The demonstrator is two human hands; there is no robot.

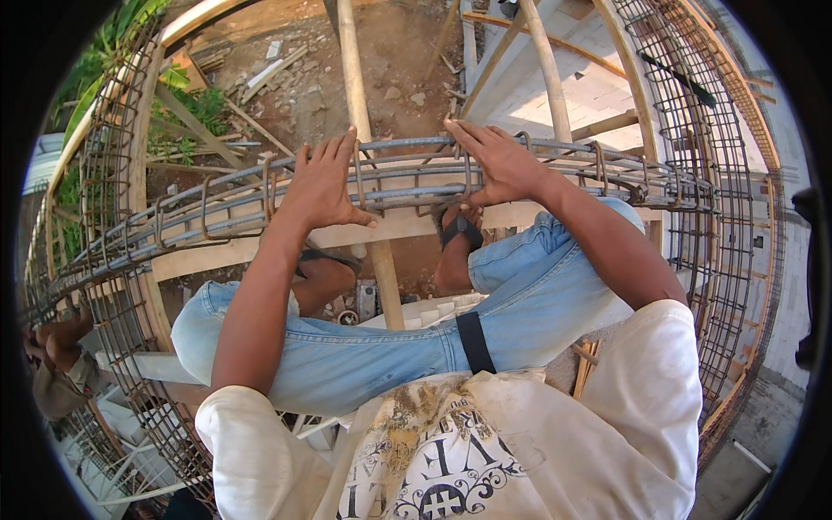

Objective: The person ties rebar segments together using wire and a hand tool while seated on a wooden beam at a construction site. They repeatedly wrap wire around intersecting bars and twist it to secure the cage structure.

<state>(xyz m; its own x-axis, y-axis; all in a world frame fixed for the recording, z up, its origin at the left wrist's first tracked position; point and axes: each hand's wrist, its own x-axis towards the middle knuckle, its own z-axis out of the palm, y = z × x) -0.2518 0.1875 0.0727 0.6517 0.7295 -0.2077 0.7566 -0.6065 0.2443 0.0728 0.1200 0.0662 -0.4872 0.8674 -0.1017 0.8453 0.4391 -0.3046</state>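
Note:
A long horizontal cage of steel rebar (412,192) crosses in front of me, with wire-like square stirrups around its bars. My left hand (322,186) lies over the cage, fingers stretched toward the far bar and thumb spread along the near side, beside a stirrup (358,175). My right hand (503,166) rests across it further right. Its fingers reach past the far bar and its thumb points down near another stirrup (469,173). Both hands look open, touching the steel without wrapping around it. The undersides of the palms are hidden.
Below the cage runs a wooden board (394,227); my sandalled foot (457,243) is beside it. Wooden poles (354,69) stand ahead over dirt ground. Upright rebar cages (704,234) flank both sides. Another person (62,347) is at the lower left.

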